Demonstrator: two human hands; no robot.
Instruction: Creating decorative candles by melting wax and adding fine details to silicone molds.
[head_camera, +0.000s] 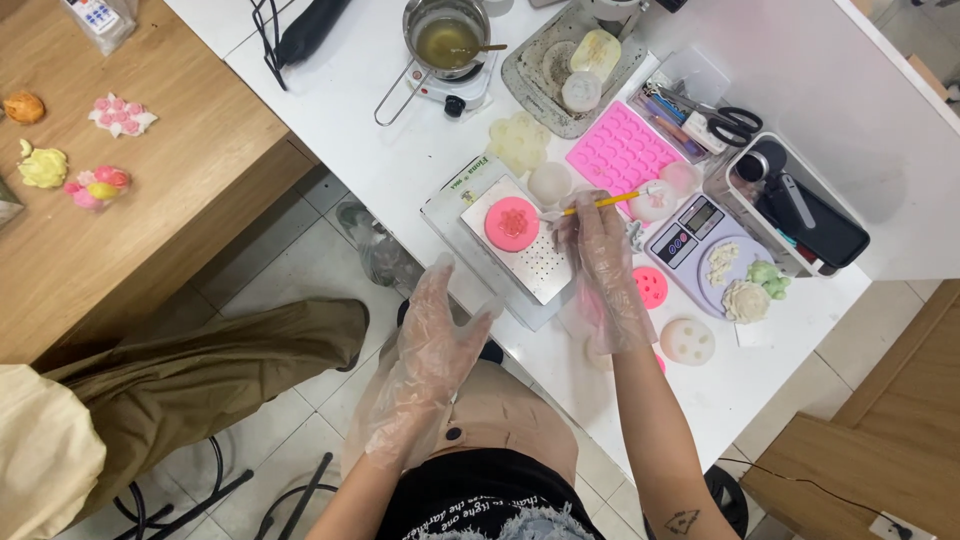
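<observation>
Here the right hand's fingers pinch a yellow brush.

- Left hand: covered by a loose, clear plastic disposable glove, crinkled and baggy, its open cuff flaring past the wrist.
- Right hand: the same clear glove, cuff ending partway up the bare forearm.
- Right forearm: small dark triangular tattoo near the elbow.
- Torso: black garment with pale lettering, frayed denim below.
</observation>
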